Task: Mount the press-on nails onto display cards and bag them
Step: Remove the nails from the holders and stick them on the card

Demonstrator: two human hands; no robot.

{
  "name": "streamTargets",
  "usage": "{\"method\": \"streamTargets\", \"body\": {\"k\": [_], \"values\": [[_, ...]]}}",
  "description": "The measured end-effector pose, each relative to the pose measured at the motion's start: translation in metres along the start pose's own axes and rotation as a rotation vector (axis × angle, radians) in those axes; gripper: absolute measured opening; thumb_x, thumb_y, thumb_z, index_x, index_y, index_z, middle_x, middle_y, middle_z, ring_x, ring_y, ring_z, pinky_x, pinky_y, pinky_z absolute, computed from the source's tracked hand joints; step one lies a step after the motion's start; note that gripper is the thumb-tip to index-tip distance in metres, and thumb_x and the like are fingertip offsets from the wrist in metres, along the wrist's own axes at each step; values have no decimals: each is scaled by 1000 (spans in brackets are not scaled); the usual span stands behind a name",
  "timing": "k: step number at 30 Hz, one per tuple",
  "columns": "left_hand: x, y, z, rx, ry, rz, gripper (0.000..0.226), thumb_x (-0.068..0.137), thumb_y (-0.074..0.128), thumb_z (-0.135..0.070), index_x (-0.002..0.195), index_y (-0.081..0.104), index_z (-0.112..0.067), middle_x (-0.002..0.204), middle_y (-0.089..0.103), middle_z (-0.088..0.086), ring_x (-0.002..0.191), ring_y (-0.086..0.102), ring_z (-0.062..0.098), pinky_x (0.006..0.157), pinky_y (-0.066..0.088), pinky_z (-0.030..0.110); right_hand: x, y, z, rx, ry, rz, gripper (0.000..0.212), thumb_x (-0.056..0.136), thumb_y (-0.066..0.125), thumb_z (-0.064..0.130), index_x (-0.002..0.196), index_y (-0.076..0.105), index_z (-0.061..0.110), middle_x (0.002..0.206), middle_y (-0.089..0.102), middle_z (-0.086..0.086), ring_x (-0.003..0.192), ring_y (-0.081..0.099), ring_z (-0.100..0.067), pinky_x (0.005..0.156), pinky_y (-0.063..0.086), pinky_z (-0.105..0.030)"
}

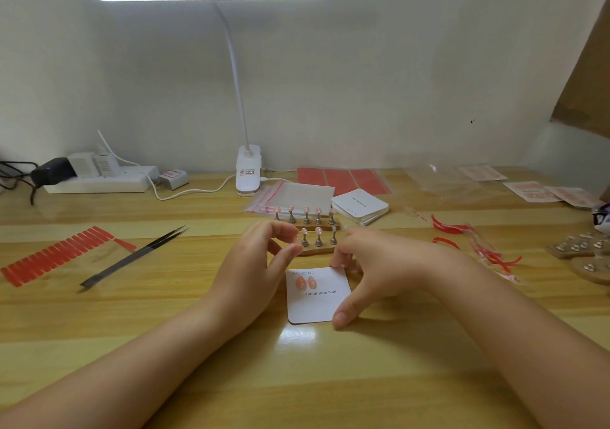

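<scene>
A: Nearest us, two bare forearms reach in over the counter [99, 313]. The right hand [373, 270] has its thumb tip pressed on the lower right corner of the display card [317, 306], with its other fingers curled above the card's top edge. I cannot tell whether that grip has anything in it.

B: And the left hand [251, 270]?

A: Fingers curled, thumb and forefinger nearly meeting just in front of the wooden nail stand [317, 249]. A pale thing may sit at the fingertips, but it is too blurred, so I cannot tell that grip either.

B: Any writing?

A: The card reads "Handmade Nail" across its middle. The small print along its top is too small to read.

B: Where are the nails?

A: Two pink press-on nails [305, 282], almond-shaped and glossy, lie side by side at the card's upper left. More pink nails stand on metal pegs in the two rows of the stand, just behind the card.

B: Packaging?

A: Clear zip bags with red strips [297, 194] lie behind the stand, with a stack of blank cards [361, 206] to their right. Red adhesive tabs [56, 257] lie at far left, with black tweezers [138, 253] beside them. A white clip lamp [247, 171] stands at the wall.
</scene>
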State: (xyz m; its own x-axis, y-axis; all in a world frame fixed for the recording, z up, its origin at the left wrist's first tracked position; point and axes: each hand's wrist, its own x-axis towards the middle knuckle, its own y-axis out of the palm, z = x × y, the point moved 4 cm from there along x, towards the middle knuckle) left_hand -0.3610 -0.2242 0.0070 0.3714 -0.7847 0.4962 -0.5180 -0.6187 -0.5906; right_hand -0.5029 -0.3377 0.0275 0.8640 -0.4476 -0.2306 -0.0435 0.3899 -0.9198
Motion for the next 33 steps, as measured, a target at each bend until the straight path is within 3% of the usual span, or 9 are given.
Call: {"method": "streamTargets", "body": {"k": [7, 12, 19, 22, 24, 25, 27, 30, 33], "values": [[0, -1, 3, -88, -82, -29, 13, 94, 55, -28, 104, 50, -33, 103, 60, -17, 94, 57, -5, 78, 48, 16, 2, 1, -2, 59, -50, -37, 77, 52, 82, 66, 116, 48, 39, 112, 42, 26, 101, 49, 1, 73, 41, -17], [5, -14, 1, -202, -128, -205, 12, 95, 55, -27, 95, 48, -37, 96, 62, -13, 82, 61, -7, 61, 52, 18, 2, 0, 4, 342, -121, -247, 74, 57, 85, 53, 119, 46, 42, 111, 47, 30, 98, 55, 6, 72, 51, -16], [7, -17, 1, -316, -170, -305, 11, 94, 58, -25, 95, 52, -35, 93, 65, -7, 84, 64, 9, 72, 55, 32, -2, -6, 20, 372, -219, -535, 80, 64, 87, 31, 129, 40, 29, 101, 48, 20, 85, 54, 5, 64, 47, -11], [8, -23, -1, -377, -165, -348, 11, 93, 60, -25, 96, 53, -33, 90, 67, -6, 81, 66, 5, 66, 54, 22, -4, -7, 27, 497, -259, -554, 86, 66, 87, 17, 135, 35, 29, 103, 48, 18, 81, 59, 0, 62, 51, -14], [8, -27, -1, -424, -171, -380, 11, 92, 61, -26, 97, 54, -32, 89, 68, -6, 80, 66, 2, 63, 53, 17, -5, -6, 31, 724, -254, -511, 93, 69, 86, 15, 142, 30, 30, 109, 55, 14, 82, 66, -5, 65, 55, -19], [9, -29, -3, -446, -169, -392, 10, 91, 61, -27, 98, 55, -32, 89, 68, -6, 81, 66, 2, 63, 53, 16, -5, -6, 33, 878, -244, -471, 90, 72, 84, 15, 143, 30, 27, 113, 60, 10, 87, 69, -9, 67, 57, -23], [9, -32, -6, -471, -150, -405, 11, 90, 60, -28, 100, 55, -32, 91, 67, -6, 83, 67, 1, 63, 52, 14, -3, -7, 35, 1139, -242, -394, 63, 82, 75, 13, 137, 43, 15, 113, 69, -3, 94, 70, -19, 70, 59, -30], [9, -35, -11, -488, -119, -409, 13, 91, 60, -26, 102, 55, -29, 93, 67, -5, 85, 67, 2, 66, 51, 13, -3, -10, 37, 1227, -247, -408, 22, 91, 63, 6, 112, 66, 6, 105, 73, -12, 94, 70, -26, 75, 61, -42], [10, -38, -18, -511, -95, -417, 12, 94, 58, -20, 103, 55, -27, 92, 66, -6, 84, 65, 0, 68, 51, 14, -3, -12, 37, 1253, -292, -403, 16, 91, 62, 6, 100, 72, 14, 98, 75, -8, 85, 69, -21, 73, 60, -40]]}}
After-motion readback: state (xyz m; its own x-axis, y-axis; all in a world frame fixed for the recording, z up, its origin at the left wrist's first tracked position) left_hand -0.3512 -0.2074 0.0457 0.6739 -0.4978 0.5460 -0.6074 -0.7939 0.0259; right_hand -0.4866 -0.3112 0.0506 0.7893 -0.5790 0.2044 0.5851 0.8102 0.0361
